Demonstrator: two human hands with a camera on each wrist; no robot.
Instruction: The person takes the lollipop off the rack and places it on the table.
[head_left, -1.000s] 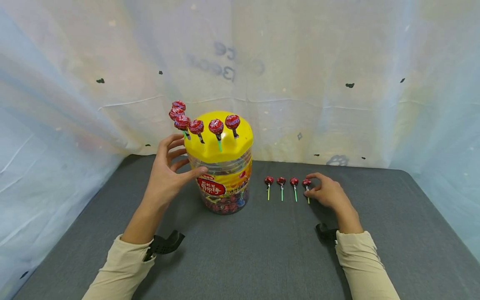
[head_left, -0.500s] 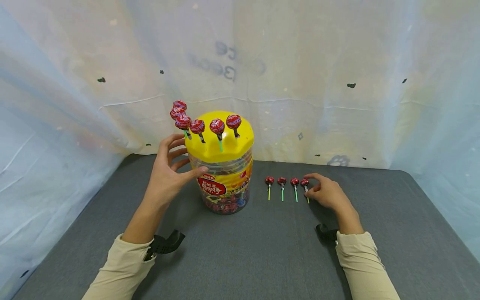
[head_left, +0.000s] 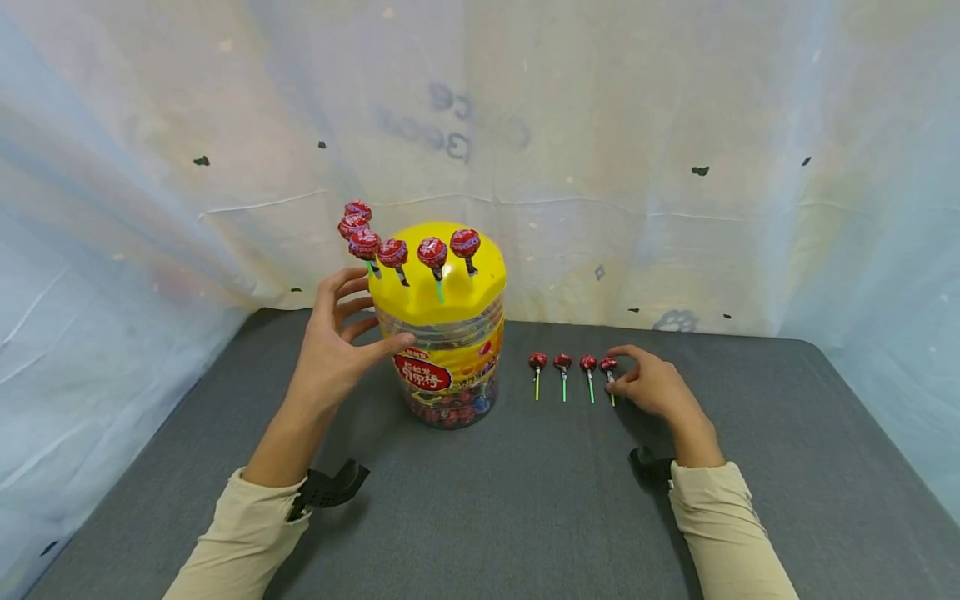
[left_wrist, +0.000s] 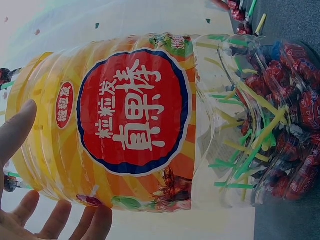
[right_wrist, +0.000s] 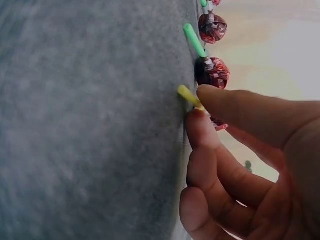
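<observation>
A clear lollipop jar (head_left: 446,375) with a yellow lid (head_left: 442,296) stands left of centre on the grey table (head_left: 525,500). Several red lollipops (head_left: 432,252) stick upright in the lid. My left hand (head_left: 333,350) wraps the jar's left side, thumb on the front; the left wrist view shows the jar label (left_wrist: 135,115), with my thumb (left_wrist: 15,135) at its edge. Right of the jar, lollipops (head_left: 562,363) lie in a row. My right hand (head_left: 652,385) pinches the yellow stick (right_wrist: 186,93) of the rightmost lollipop (head_left: 608,364) between thumb and forefinger.
White plastic sheeting (head_left: 600,125) hangs close behind and along both sides of the table. Black wrist mounts (head_left: 330,487) sit at both cuffs. In the right wrist view two more wrapped lollipops (right_wrist: 212,72) lie just beyond the pinched one.
My right hand has nudged the rightmost lollipop slightly left, closer to its neighbour. The left hand and the jar have stayed put.
</observation>
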